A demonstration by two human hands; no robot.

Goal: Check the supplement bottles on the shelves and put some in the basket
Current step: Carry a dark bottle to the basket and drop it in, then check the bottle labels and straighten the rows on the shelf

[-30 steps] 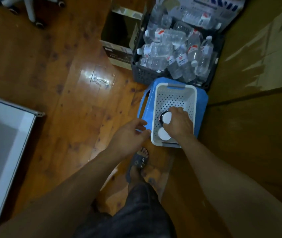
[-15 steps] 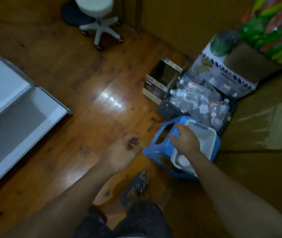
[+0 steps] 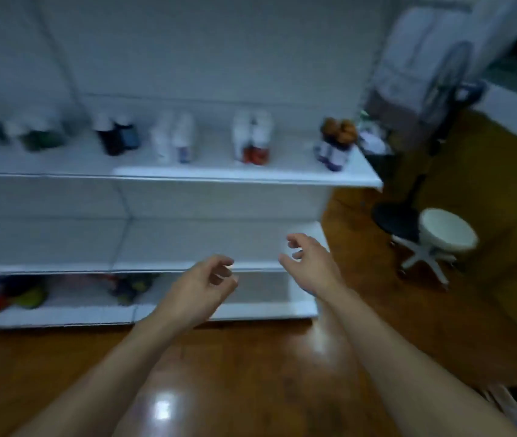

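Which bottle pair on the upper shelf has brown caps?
The rightmost pair, at the end of the upper shelf; the other pairs show white or dark tops.

We cannot read any label on the bottles [image 3: 252, 137] along the upper shelf [image 3: 244, 175], blur smears those at far left into shapeless patches, and the coloured things [image 3: 5, 294] on the bottom shelf [image 3: 219, 312], cut by the left edge, are beyond naming.
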